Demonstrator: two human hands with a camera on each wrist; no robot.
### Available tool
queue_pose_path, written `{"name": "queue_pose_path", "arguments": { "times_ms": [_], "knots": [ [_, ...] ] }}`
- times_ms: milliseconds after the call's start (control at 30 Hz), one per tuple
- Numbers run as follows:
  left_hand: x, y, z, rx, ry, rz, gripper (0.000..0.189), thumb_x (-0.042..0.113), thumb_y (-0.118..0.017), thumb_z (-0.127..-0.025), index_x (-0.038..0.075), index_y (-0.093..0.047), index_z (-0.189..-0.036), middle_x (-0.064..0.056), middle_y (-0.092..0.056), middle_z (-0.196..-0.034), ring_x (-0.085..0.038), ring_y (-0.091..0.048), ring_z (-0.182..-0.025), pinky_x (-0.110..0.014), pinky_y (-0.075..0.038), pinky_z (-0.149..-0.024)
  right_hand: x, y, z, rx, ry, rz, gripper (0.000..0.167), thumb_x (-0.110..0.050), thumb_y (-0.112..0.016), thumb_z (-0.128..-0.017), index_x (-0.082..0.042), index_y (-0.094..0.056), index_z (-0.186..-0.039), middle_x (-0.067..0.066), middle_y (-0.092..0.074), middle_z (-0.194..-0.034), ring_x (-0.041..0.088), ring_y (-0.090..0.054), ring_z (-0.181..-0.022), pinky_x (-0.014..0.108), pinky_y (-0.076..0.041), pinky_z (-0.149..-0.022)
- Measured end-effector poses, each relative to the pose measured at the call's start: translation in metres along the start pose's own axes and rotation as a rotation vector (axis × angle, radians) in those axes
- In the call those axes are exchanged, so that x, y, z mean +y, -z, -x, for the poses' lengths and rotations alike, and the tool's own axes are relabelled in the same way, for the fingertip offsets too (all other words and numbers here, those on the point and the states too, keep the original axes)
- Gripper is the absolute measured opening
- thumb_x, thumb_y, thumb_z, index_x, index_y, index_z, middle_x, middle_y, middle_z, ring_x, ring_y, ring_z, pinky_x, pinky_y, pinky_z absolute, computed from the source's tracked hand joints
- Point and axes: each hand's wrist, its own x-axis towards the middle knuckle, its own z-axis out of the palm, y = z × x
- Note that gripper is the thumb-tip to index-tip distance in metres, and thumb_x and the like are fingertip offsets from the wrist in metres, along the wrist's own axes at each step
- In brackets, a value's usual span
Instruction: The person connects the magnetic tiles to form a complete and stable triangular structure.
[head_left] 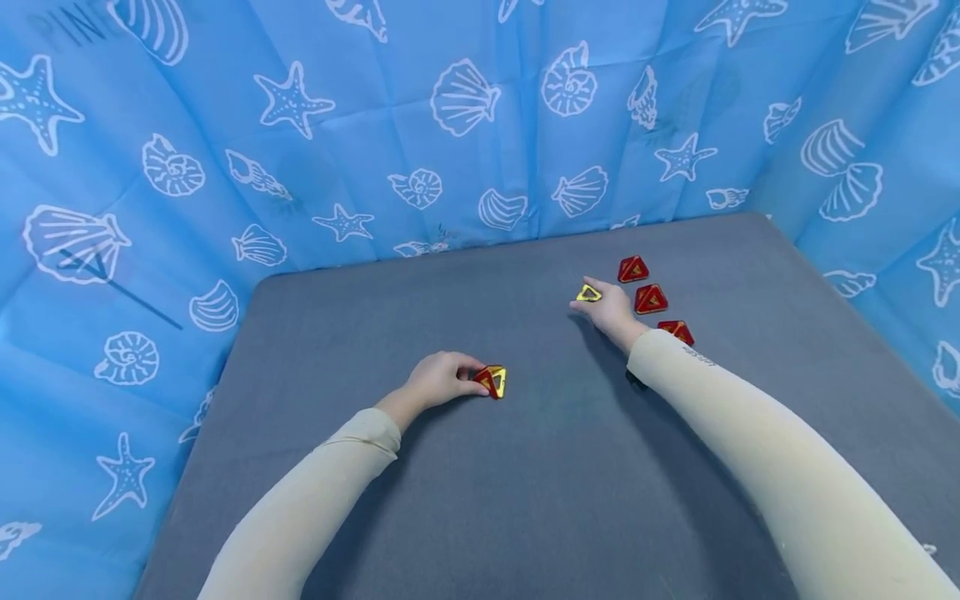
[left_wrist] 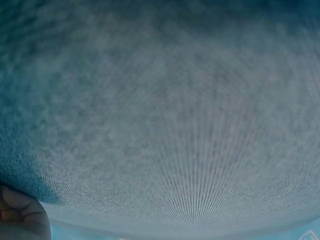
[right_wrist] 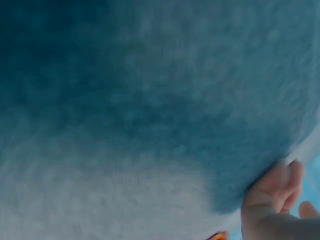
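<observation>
My left hand (head_left: 442,379) pinches a red triangular piece (head_left: 484,382) between thumb and fingers, low over the grey table. A yellow open-centred triangle (head_left: 501,382) stands against that red piece. Farther back and to the right, my right hand (head_left: 611,310) holds another yellow triangle (head_left: 588,293) by its edges with thumb and fingertips. In the left wrist view only part of the left hand (left_wrist: 25,215) shows at the lower left corner. The right wrist view has the right hand (right_wrist: 275,197) at lower right, and what it holds is hidden there.
Three red triangular pieces with gold markings lie in a slanting row beside my right wrist: a far one (head_left: 633,268), a middle one (head_left: 651,298) and a near one (head_left: 677,332). A small dark object (head_left: 636,380) peeks out under the right sleeve. Blue shell-print curtains (head_left: 465,150) border the table (head_left: 480,500).
</observation>
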Motion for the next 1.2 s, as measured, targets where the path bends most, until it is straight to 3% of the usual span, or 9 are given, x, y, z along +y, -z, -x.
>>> {"name": "queue_pose_path", "arguments": {
  "times_ms": [100,200,300,467,700,800,967,1200],
  "knots": [
    [0.001,0.0,0.0,-0.005,0.0,0.003,0.04,0.039,-0.076,-0.083,0.016,-0.072,-0.116,0.007,-0.054,-0.067,-0.009,-0.044,-0.057,-0.024,-0.031,-0.055,0.003,0.004,-0.004,0.034,-0.06,-0.031,0.067,-0.018,-0.061,-0.098,-0.011,-0.025,-0.154,0.026,-0.024,-0.154,0.037,-0.047,-0.117,0.044,-0.044,-0.096],
    [0.002,-0.001,0.001,-0.004,0.002,0.001,0.04,0.038,-0.076,-0.084,0.016,-0.072,-0.116,0.006,-0.054,-0.068,-0.009,-0.043,-0.057,-0.024,-0.031,-0.056,0.005,0.005,-0.008,0.032,-0.093,-0.01,0.068,-0.017,-0.062,-0.097,-0.012,-0.025,-0.154,0.027,-0.027,-0.151,0.029,-0.051,-0.092,0.036,-0.049,-0.079],
    [0.002,-0.001,0.002,0.0,0.013,0.001,0.039,0.038,-0.077,-0.083,0.016,-0.072,-0.115,0.006,-0.053,-0.067,-0.009,-0.044,-0.057,-0.024,-0.032,-0.056,0.007,0.005,-0.012,0.022,-0.12,0.04,0.067,-0.017,-0.063,-0.097,-0.011,-0.027,-0.153,0.027,-0.033,-0.148,0.025,-0.052,-0.083,0.029,-0.047,-0.069],
    [0.002,-0.002,0.002,-0.005,0.016,0.007,0.039,0.038,-0.077,-0.083,0.016,-0.072,-0.115,0.007,-0.054,-0.068,-0.009,-0.044,-0.059,-0.024,-0.032,-0.056,0.006,0.003,-0.014,0.029,-0.176,0.085,0.065,-0.018,-0.063,-0.096,-0.011,-0.031,-0.152,0.025,-0.038,-0.146,0.028,-0.054,-0.092,0.033,-0.046,-0.073],
    [0.004,-0.001,0.001,-0.001,0.016,0.002,0.038,0.037,-0.077,-0.083,0.016,-0.072,-0.114,0.006,-0.053,-0.069,-0.009,-0.044,-0.059,-0.025,-0.032,-0.057,0.004,0.002,-0.013,0.013,-0.172,0.088,0.058,-0.019,-0.063,-0.097,-0.009,-0.039,-0.149,0.024,-0.045,-0.14,0.028,-0.052,-0.093,0.033,-0.045,-0.073],
    [0.004,0.001,0.002,0.003,0.016,0.008,0.038,0.037,-0.077,-0.083,0.015,-0.072,-0.114,0.006,-0.052,-0.069,-0.01,-0.044,-0.06,-0.025,-0.032,-0.057,0.002,0.001,-0.011,-0.001,-0.155,0.087,0.057,-0.02,-0.061,-0.098,-0.008,-0.038,-0.149,0.024,-0.04,-0.145,0.033,-0.052,-0.107,0.039,-0.046,-0.084],
    [0.003,0.002,0.002,0.007,0.021,0.0,0.038,0.038,-0.077,-0.083,0.016,-0.072,-0.113,0.005,-0.052,-0.069,-0.01,-0.044,-0.059,-0.025,-0.032,-0.057,-0.002,-0.001,-0.01,0.007,-0.129,0.118,0.055,-0.022,-0.058,-0.099,-0.005,-0.038,-0.148,0.024,-0.034,-0.15,0.038,-0.035,-0.134,0.049,-0.034,-0.105],
    [0.003,-0.001,0.0,-0.004,0.032,-0.001,0.037,0.038,-0.077,-0.084,0.016,-0.072,-0.114,0.006,-0.053,-0.069,-0.01,-0.044,-0.059,-0.025,-0.032,-0.057,-0.004,-0.004,-0.008,-0.029,-0.163,0.062,0.043,-0.019,-0.06,-0.098,-0.001,-0.055,-0.136,0.022,-0.047,-0.141,0.037,-0.043,-0.127,0.049,-0.034,-0.104]
  ]
}}
